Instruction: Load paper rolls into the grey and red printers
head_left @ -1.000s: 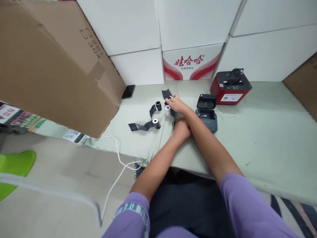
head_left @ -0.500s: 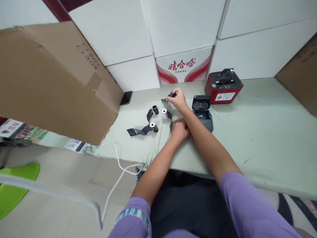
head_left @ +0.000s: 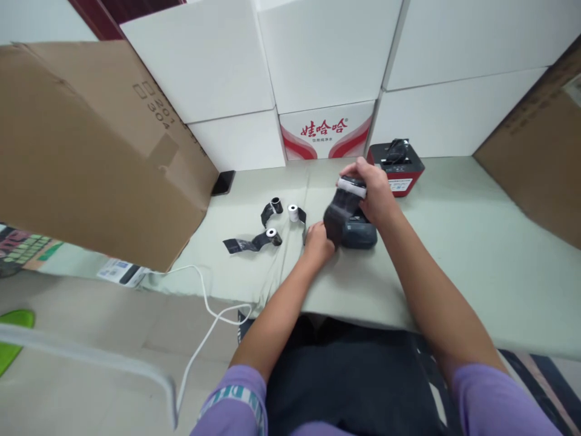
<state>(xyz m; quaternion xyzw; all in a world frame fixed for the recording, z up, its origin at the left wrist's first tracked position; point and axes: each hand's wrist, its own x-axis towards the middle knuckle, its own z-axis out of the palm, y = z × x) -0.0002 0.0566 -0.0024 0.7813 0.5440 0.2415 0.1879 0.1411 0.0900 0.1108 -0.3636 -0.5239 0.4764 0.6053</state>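
Observation:
My right hand (head_left: 376,191) is closed on a paper roll (head_left: 352,187) with a white edge and a dark outer side. From it a wide black strip (head_left: 339,212) hangs down toward my left hand (head_left: 319,242). The roll is above a small dark portable printer (head_left: 359,234), whose upper part is mostly hidden by the strip and my right hand. My left hand lies on the table at the printer's left side, fingers curled in; what they grip is hidden. Left of it stand a white roll (head_left: 293,212) with a dark tail and two black-wrapped rolls, a nearer one (head_left: 273,237) and a farther one (head_left: 276,205).
A red and black box-shaped device (head_left: 399,169) stands behind my right hand. White cartons (head_left: 324,136) line the back. A phone (head_left: 223,182) lies by the large cardboard box (head_left: 104,151) at left. A white cable (head_left: 206,290) hangs over the table's front edge.
My right hand has lifted the roll from the table's back and brought it right and nearer, over the printer. My left hand stays beside the printer. The view has shifted slightly.

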